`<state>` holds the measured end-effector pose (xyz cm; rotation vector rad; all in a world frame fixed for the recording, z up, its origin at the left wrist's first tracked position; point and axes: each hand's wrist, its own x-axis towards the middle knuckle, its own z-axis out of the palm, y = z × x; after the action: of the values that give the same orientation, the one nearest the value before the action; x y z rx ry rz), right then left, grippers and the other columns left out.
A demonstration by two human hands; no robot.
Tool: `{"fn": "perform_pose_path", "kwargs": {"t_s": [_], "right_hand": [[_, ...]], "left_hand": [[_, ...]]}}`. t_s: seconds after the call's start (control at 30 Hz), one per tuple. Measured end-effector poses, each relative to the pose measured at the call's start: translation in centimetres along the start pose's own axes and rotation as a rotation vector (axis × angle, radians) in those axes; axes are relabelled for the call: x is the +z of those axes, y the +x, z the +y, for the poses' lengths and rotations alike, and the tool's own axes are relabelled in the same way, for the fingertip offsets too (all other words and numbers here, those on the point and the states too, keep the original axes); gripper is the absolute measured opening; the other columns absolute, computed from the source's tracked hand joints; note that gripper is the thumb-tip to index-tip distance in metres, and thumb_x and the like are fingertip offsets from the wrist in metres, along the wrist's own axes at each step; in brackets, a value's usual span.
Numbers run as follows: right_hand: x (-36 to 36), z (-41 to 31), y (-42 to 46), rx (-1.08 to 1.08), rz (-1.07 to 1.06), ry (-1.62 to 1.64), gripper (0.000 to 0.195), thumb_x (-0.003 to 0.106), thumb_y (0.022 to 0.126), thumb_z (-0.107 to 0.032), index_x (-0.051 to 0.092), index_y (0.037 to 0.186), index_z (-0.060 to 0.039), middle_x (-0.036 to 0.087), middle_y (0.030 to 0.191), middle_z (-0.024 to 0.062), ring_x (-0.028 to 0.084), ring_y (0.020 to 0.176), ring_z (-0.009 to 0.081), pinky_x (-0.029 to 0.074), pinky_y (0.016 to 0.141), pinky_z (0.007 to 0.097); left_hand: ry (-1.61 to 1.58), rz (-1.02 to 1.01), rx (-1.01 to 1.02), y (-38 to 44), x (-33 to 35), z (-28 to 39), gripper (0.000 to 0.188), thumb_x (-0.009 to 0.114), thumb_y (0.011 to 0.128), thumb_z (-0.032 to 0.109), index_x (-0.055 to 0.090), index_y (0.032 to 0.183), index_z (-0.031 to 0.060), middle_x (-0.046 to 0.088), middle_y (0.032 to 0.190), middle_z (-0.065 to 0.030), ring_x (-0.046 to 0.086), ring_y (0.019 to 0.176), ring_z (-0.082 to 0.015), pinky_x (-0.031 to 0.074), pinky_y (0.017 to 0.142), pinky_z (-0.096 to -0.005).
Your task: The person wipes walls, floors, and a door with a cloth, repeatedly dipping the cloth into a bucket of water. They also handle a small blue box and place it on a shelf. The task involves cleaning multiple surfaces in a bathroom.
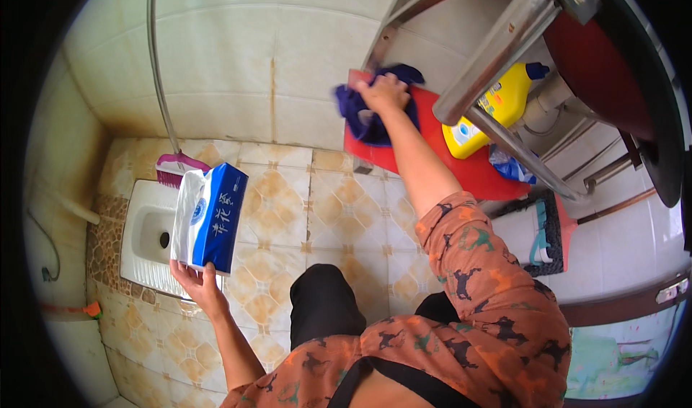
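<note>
My left hand (201, 288) holds a blue and white soft pack of tissues (217, 219) by its lower end, above the white squat toilet (141, 262). My right hand (385, 93) presses on a dark purple cloth (373, 124), which lies bunched on the left end of a red shelf board (432, 132). The cloth is slightly blurred. To the right of that hand, a yellow plastic bottle with a dark blue cap (486, 110) lies tilted on the shelf, and a blue and clear plastic packet (511, 164) is beside it.
Metal frame tubes (497, 51) cross above the shelf, under a dark red basin (605, 78). A pink and white broom (181, 163) with a metal handle leans on the tiled wall behind the toilet. A floor brush or squeegee head (540, 235) is at the right wall.
</note>
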<state>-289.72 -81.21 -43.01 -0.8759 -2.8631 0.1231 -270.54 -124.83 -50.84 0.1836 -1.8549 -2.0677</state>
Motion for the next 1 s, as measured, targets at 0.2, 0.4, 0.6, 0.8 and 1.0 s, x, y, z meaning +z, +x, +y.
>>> {"fn": "perform_pose_path", "kwargs": {"t_s": [0.2, 0.4, 0.6, 0.8, 1.0], "right_hand": [[-0.2, 0.8, -7.1, -0.782, 0.209, 0.411, 0.019, 0.054, 0.077, -0.016, 0.057, 0.094, -0.0088, 0.057, 0.102, 0.0081, 0.047, 0.102, 0.0342, 0.038, 0.092, 0.0395], [-2.0, 4.8, -9.7, -0.661, 0.161, 0.343, 0.022, 0.049, 0.083, -0.017, 0.055, 0.103, -0.0090, 0.057, 0.107, 0.0131, 0.048, 0.110, 0.0332, 0.039, 0.092, 0.0400], [0.4, 0.6, -0.6, -0.256, 0.155, 0.126, 0.048, 0.056, 0.077, -0.037, 0.054, 0.119, -0.0132, 0.048, 0.129, 0.0081, 0.042, 0.116, 0.0353, 0.037, 0.098, 0.0398], [-0.7, 1.9, -6.6, -1.015, 0.055, 0.308, 0.039, 0.060, 0.073, -0.022, 0.058, 0.111, -0.0146, 0.055, 0.117, 0.0080, 0.049, 0.100, 0.0317, 0.041, 0.090, 0.0407], [-3.2, 3.7, -12.5, -0.759, 0.094, 0.244, 0.035, 0.059, 0.077, -0.026, 0.060, 0.110, -0.0138, 0.056, 0.110, 0.0049, 0.051, 0.096, 0.0304, 0.046, 0.084, 0.0410]], "left_hand": [[-0.075, 0.007, 0.011, 0.5, 0.7, -1.6, 0.075, 0.061, 0.075, 0.007, 0.020, 0.137, 0.0003, 0.030, 0.137, -0.0206, 0.033, 0.125, -0.0278, 0.021, 0.106, -0.0378], [-0.101, 0.039, 0.063, 0.5, 0.6, -0.7, 0.074, 0.061, 0.075, 0.009, 0.021, 0.137, 0.0006, 0.031, 0.136, -0.0205, 0.034, 0.124, -0.0274, 0.023, 0.105, -0.0378], [-0.025, 0.135, 0.059, 0.0, -2.1, 1.2, 0.070, 0.059, 0.075, 0.006, 0.024, 0.136, 0.0002, 0.035, 0.134, -0.0202, 0.038, 0.122, -0.0280, 0.028, 0.103, -0.0383], [-0.067, 0.171, 0.052, 0.2, -3.7, -0.9, 0.063, 0.059, 0.080, 0.009, 0.027, 0.134, 0.0007, 0.039, 0.129, -0.0171, 0.040, 0.116, -0.0253, 0.030, 0.101, -0.0360], [-0.109, 0.098, 0.116, 0.9, -1.5, -0.7, 0.066, 0.061, 0.079, 0.011, 0.028, 0.135, 0.0019, 0.039, 0.131, -0.0156, 0.040, 0.118, -0.0255, 0.028, 0.101, -0.0361]]}}
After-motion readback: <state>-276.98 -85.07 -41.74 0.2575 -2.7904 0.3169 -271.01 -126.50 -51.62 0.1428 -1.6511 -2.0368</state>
